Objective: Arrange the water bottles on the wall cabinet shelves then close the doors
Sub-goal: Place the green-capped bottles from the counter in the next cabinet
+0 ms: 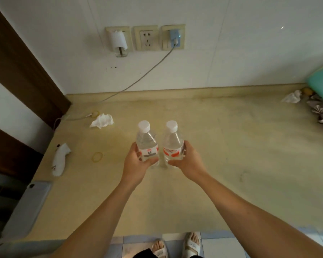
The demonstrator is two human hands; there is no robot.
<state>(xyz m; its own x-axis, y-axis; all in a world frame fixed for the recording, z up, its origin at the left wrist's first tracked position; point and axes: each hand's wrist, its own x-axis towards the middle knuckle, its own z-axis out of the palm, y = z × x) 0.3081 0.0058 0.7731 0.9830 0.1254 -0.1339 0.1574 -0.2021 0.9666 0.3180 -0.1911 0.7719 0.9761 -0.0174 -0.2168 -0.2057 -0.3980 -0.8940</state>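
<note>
Sandalled feet [177,245] show at the bottom edge. At frame centre, the left hand [136,162] grips one clear white-capped plastic water bottle [146,143], the right hand [186,161] grips its twin [172,144], both upright, side by side above the beige countertop [231,146]. Crumpled white tissue [102,121] lies upper left of them.

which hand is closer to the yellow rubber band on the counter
Left. The left hand, gripping the left bottle, sits just right of the rubber band. The right hand holds the right bottle farther right, beyond both bottles.
</note>
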